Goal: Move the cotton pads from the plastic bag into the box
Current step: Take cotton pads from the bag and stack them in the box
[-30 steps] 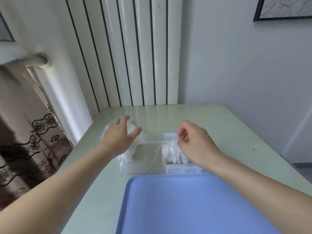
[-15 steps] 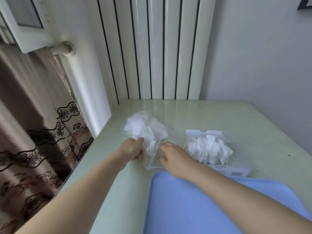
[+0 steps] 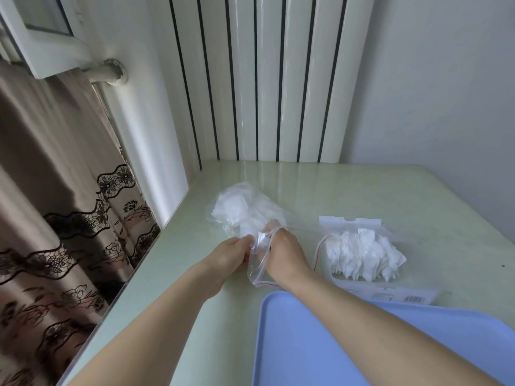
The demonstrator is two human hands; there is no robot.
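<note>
A clear plastic bag (image 3: 257,264) with a red zip line lies on the pale green table, white cotton pads (image 3: 232,208) bunched at its far end. My left hand (image 3: 230,256) pinches the bag's near edge at the opening. My right hand (image 3: 281,253) reaches into the opening, its fingertips among the pads and partly hidden by the plastic. To the right sits the white box (image 3: 349,220), its flap up, holding several cotton pads (image 3: 362,253).
A blue tray (image 3: 306,344) lies at the near edge under my right forearm. A white radiator (image 3: 259,79) stands behind the table. A patterned curtain (image 3: 55,218) hangs left of the table edge, under a window frame and pipe.
My right hand left the box and moved left, then slid into the bag's opening. My left hand shifted from the pads to the bag's near edge. The view swung left.
</note>
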